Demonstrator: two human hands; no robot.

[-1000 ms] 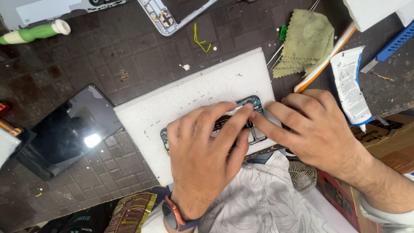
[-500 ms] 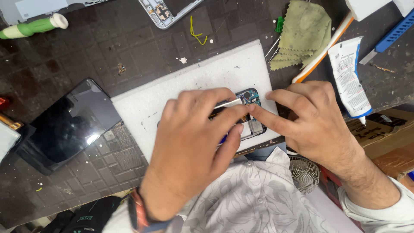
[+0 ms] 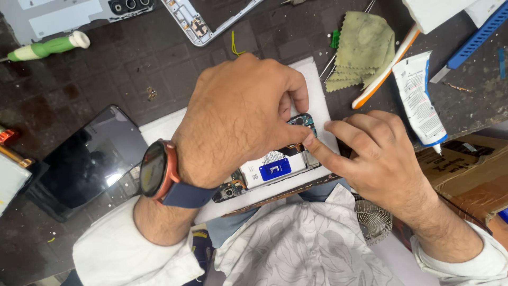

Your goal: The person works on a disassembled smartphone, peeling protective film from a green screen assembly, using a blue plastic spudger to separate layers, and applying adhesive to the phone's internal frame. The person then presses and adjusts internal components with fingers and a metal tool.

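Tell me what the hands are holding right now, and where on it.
The opened phone, lying on the white mat: left hand covers its upper part, right hand presses a fingertip at its top right edge.

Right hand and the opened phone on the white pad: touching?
Touching. The head view shows the right hand's index fingertip pressed on the opened phone's edge.

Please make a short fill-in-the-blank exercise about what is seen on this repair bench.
1. Both hands work on an opened phone that lies on a ____ board.
2. The left hand wears a ____ on its wrist.
3. The screwdriver at the upper left has a ____ handle.
4. Beside the orange toothbrush lies a green ____.

Missing words: white; watch; green; cloth
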